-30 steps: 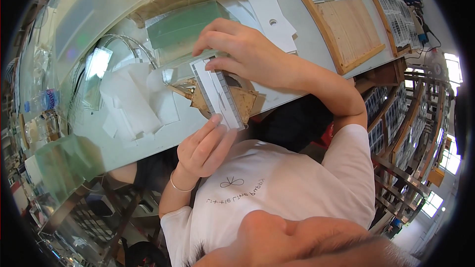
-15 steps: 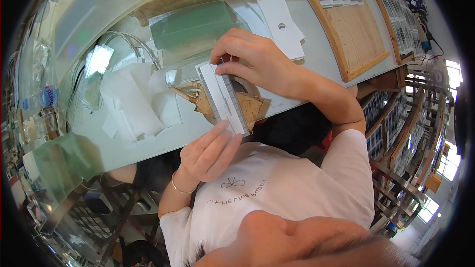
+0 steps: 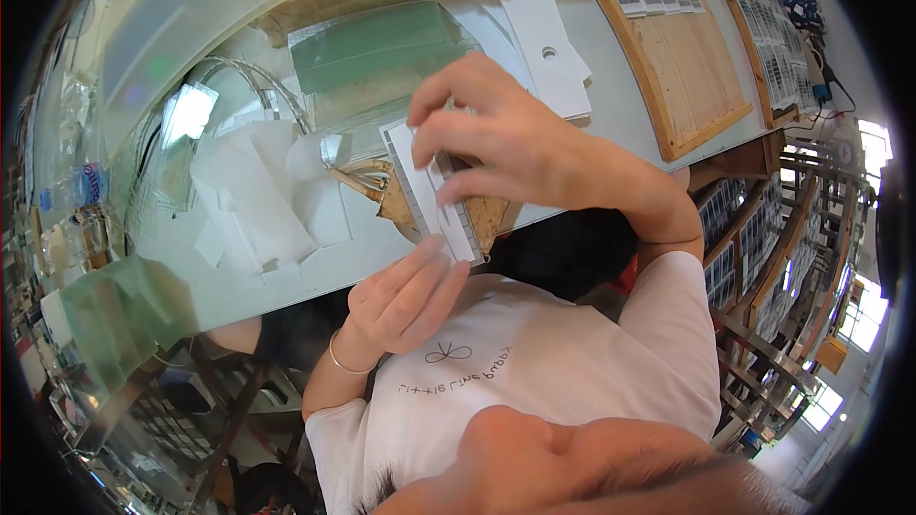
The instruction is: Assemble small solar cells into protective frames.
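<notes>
Beyond the strip, green sheets

The table was bathed in bright, diffuse light, and only faint, soft shadows were cast on it. Beyond its right end, the windows were burnt out to white. Harsh glare was thrown back by a clear sheet toward the left edge, where pale haze was dotted with faint coloured flare. Below the near edge, detail was lost in dimness. The right hand was slightly blurred. Straight lines were bowed toward the blackened rim.
</notes>
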Available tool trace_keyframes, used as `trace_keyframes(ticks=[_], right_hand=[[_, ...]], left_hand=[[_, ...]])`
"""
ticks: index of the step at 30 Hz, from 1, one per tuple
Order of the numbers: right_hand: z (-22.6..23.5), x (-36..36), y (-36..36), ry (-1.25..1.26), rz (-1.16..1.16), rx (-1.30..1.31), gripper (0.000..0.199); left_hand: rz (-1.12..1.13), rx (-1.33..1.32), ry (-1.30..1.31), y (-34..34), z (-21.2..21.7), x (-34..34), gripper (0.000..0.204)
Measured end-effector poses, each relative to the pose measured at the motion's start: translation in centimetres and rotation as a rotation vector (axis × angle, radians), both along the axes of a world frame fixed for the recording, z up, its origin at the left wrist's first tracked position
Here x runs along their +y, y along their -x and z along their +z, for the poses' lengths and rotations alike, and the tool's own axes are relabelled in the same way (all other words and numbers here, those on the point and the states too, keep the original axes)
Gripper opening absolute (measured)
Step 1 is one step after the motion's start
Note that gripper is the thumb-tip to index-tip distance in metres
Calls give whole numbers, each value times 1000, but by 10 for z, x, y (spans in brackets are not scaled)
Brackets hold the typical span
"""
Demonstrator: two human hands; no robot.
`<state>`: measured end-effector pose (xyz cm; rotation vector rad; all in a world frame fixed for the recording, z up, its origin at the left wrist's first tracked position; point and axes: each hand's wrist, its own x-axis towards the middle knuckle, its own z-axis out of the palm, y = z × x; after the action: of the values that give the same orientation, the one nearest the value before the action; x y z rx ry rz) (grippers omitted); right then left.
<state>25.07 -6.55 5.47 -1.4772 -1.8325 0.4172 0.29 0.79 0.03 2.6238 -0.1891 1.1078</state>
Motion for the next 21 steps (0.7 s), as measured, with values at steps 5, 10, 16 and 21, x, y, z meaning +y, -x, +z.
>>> trace_keyframes(ticks=[5, 10, 16, 21], right_hand=[[-3, 5, 18, -16, -3, -85, 31], [-1, 7, 24, 20, -15, -147, 23], [8, 1, 20, 73, 11, -64, 21], [9, -7, 26, 91, 5, -119, 21]], left_hand=[[5, -5, -8, -1, 1, -1, 24], [19, 12, -21, 0, 4, -2, 22], [39, -21, -27, -1, 1, -3, 20], [43, -24, -36, -1, 0, -3, 20]])
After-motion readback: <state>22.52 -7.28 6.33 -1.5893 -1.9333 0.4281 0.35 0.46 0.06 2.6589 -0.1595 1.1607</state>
